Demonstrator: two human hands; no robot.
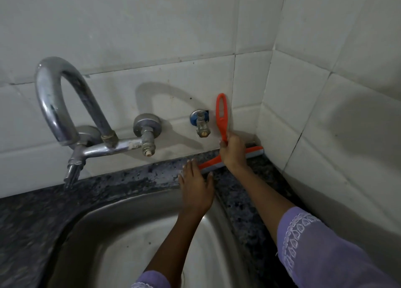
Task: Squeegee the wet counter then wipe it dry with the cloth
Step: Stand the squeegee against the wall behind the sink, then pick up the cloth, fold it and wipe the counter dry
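Squeegee set at the back right corner of the counter, right hand on its handle.

White tiled wall point(165, 27) runs behind and along the right side. Steel sink point(121, 240) is sunk into the dark speckled counter point(138, 177), whose narrow back strip looks wet. Chrome tap point(65, 105) with a curved spout is mounted on the wall above the sink's back left; a small valve point(200, 123) sits further right. Orange squeegee point(236, 156): blade lies along the counter's back edge, its right end at the corner, handle upright against the tiles. Right hand point(232, 153) has its fingers wrapped round the lower handle. Left hand point(196, 185) lies flat, fingers spread, on the counter's back strip at the sink rim, fingertips just beside the blade's left end. Lilac sleeves on both arms.
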